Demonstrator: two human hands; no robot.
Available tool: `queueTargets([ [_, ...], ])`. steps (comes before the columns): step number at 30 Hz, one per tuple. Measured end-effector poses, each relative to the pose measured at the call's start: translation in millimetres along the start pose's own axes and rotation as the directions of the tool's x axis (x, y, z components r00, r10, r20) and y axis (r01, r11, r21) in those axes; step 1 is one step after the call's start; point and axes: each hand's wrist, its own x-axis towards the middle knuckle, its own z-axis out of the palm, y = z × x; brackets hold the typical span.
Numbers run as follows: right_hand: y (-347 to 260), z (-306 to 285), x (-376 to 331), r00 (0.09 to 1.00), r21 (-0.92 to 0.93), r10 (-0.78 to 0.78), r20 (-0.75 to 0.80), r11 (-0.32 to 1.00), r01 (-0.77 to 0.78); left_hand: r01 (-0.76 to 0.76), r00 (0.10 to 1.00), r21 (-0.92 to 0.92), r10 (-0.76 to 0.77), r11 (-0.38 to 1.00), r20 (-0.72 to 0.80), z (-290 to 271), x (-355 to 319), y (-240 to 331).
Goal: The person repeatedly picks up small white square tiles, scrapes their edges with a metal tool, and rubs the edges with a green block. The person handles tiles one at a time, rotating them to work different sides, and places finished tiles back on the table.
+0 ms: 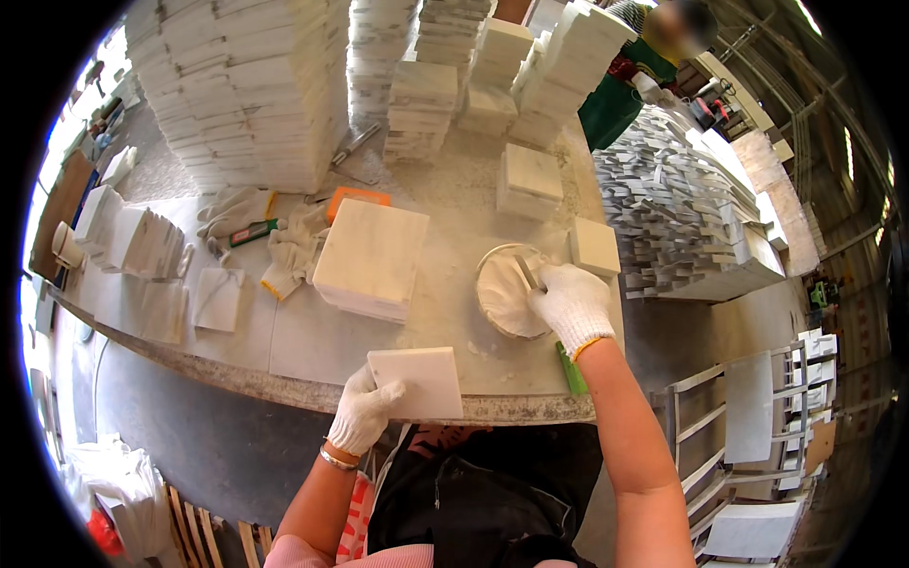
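My left hand (364, 411), in a white knit glove, grips a square white stone tile (422, 382) by its left edge at the table's front edge. My right hand (574, 305), gloved the same way, is closed around a flat, narrow tool like a putty knife (526, 272). The tool's lower end dips into a round bowl (482, 292) of pale paste or powder; I cannot tell which. Left of the bowl stands a neat stack of square tiles (371, 254). A green block (571, 368) lies beneath my right wrist, near the table's right corner.
Tall tile stacks (237, 95) line the table's back. Smaller stacks (530, 180) stand behind the bowl. Loose gloves (292, 248), an orange box (356, 201) and a green-handled tool (254, 232) lie left. A person (620, 90) stands at the back right beside piled stone pieces (672, 208).
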Motion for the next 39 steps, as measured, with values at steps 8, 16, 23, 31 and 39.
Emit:
queueTargets([
  [8, 27.5, 10.4, -3.0, 0.994, 0.384, -0.025, -0.105, 0.921, 0.063, 0.000, 1.000, -0.006, 0.000, 1.000, -0.010, 1.4, 0.4, 0.5],
  [16, 59.8, -12.3, 4.6, 0.991, 0.397, -0.038, -0.126, 0.914, 0.085, 0.008, 1.000, -0.036, -0.009, 0.999, -0.026, -0.7, 0.9, -2.2],
  [23, 70.5, -4.8, 35.4, 0.957, 0.049, -0.177, -0.231, 0.980, 0.194, 0.014, 0.999, -0.031, -0.015, 0.999, -0.036, -1.2, 0.4, -1.3],
  [31, 60.2, -3.0, 37.6, 0.936, 0.181, -0.243, -0.257, 0.939, 0.293, 0.023, 0.999, -0.022, -0.024, 0.999, -0.048, 1.1, 2.2, -1.0],
  [39, 87.7, 25.6, -20.0, 0.857, 0.370, -0.052, -0.512, 0.887, 0.275, 0.021, 0.999, 0.037, -0.019, 0.999, -0.047, 1.6, 2.1, 1.0],
])
